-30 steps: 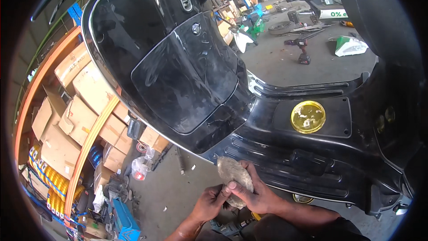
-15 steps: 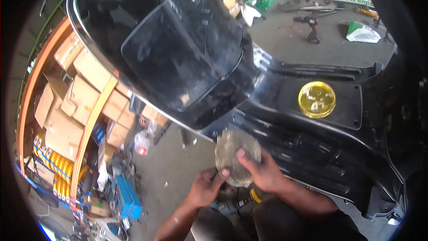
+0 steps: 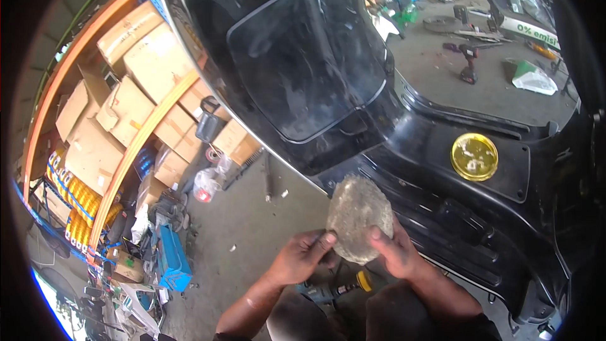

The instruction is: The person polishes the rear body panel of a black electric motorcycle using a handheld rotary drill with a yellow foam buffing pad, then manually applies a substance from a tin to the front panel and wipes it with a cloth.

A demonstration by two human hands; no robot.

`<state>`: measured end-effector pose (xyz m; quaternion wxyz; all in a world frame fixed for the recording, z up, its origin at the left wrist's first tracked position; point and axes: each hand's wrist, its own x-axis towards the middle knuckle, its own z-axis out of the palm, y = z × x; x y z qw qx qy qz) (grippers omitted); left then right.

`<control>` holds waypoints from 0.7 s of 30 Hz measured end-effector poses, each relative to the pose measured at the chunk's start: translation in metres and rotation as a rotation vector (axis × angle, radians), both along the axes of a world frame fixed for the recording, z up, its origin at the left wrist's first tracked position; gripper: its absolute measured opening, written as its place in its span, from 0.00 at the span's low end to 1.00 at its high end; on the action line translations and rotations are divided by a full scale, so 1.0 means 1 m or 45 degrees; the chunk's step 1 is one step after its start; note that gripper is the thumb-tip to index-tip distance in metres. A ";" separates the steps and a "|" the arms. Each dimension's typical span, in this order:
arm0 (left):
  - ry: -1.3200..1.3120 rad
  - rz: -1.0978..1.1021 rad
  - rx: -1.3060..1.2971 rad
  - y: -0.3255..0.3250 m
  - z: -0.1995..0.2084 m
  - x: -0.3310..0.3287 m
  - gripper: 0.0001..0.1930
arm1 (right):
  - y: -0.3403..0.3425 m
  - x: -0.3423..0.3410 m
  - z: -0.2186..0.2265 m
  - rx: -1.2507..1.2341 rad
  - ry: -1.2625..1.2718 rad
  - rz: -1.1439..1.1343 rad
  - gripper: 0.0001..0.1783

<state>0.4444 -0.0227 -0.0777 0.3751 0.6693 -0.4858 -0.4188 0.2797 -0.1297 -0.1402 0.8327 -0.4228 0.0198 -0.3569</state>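
Between my two hands I hold a round, grey-brown, fuzzy-edged polishing pad point(image 3: 358, 215), its flat face turned toward me. My left hand point(image 3: 302, 259) pinches the pad's lower left edge with thumb and fingers. At the lower right edge my right hand point(image 3: 399, 249) grips it, thumb on the face and fingers behind, mostly hidden. Just beyond the pad is a glossy black scooter body, with its front panel point(image 3: 303, 57) and footboard point(image 3: 435, 215). A round yellow tin point(image 3: 475, 156) with whitish smears inside rests on the raised black part to the right.
On the floor below my hands lies a power tool point(image 3: 334, 287) with a yellow disc, partly hidden by my knees. A rack of cardboard boxes point(image 3: 126, 107) and a blue toolbox point(image 3: 172, 257) stand left. A cordless drill point(image 3: 468, 63) stands on the floor beyond the scooter.
The whole scene has shifted rightward in view. My right thumb has moved from the pad's middle toward its lower right edge. Both hands still hold the pad.
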 end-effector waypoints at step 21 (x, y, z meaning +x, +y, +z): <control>-0.966 0.672 -1.147 -0.047 0.127 0.117 0.21 | -0.021 0.006 0.007 -0.404 0.275 -0.487 0.34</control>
